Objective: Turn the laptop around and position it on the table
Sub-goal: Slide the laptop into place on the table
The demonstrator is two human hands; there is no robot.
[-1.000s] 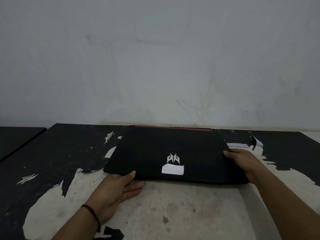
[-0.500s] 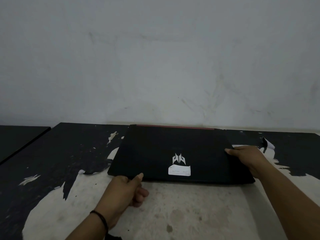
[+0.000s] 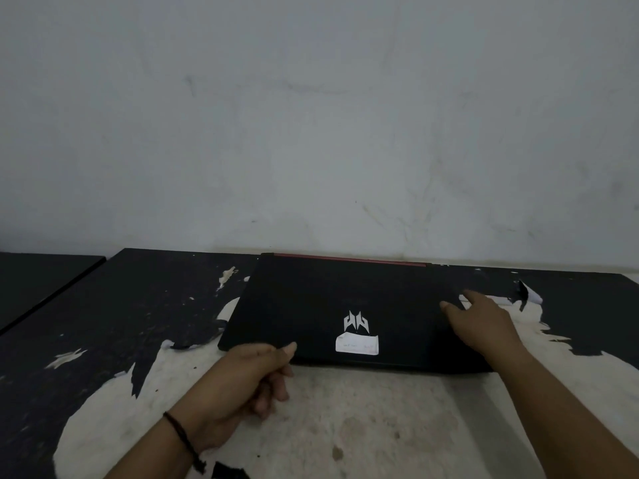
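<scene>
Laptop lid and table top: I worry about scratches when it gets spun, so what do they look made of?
Laptop: matte black lid, probably plastic, though coated metal is possible; no glare, with a paper sticker. Table: thin black laminate peeling off a pale, rough board, curled at the torn edges.

A silver angular logo [image 3: 356, 320] and a white sticker [image 3: 357, 345], writing illegible, on the closed laptop [image 3: 311, 305] lid

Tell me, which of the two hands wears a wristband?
The left hand, pinching the laptop's near edge; a dark band circles its wrist. The right hand has none.
</scene>
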